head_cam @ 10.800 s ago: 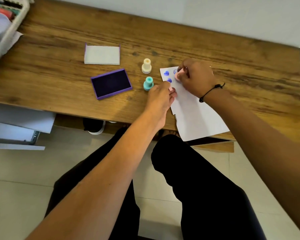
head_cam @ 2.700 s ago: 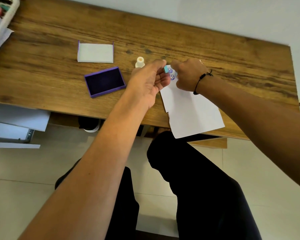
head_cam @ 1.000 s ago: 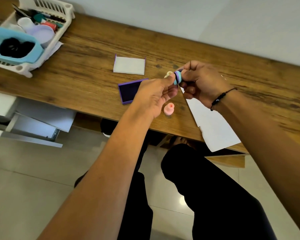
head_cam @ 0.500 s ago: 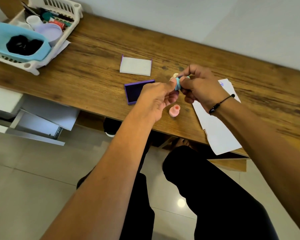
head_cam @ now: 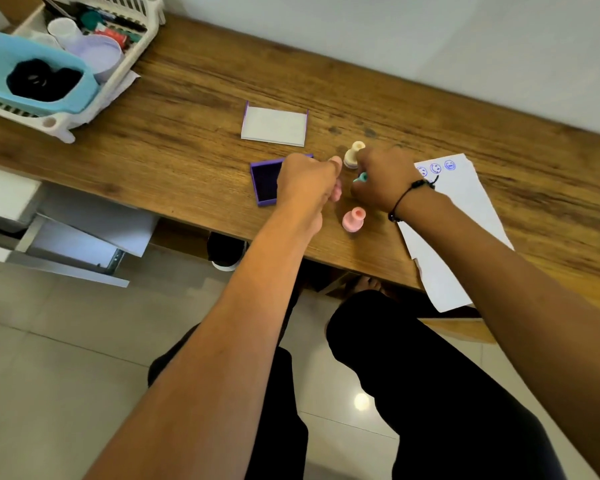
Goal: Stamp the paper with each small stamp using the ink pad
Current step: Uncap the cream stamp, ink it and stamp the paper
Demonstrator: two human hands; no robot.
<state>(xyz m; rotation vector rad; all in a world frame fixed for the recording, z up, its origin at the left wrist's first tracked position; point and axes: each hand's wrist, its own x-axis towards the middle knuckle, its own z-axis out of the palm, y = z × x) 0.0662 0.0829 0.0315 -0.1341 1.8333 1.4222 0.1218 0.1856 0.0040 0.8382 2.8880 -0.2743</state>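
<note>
Partly hidden, a teal stamp (head_cam: pixel 360 177) sits in the closed right hand (head_cam: pixel 385 180); the left hand (head_cam: pixel 307 180) is curled, contents unseen.

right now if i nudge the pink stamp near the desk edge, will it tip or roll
The pink stamp stands upright on a flared base, so a low nudge probably slides it. A push at its narrow neck may topple it. Its round body could then roll off the nearby desk edge.
</note>
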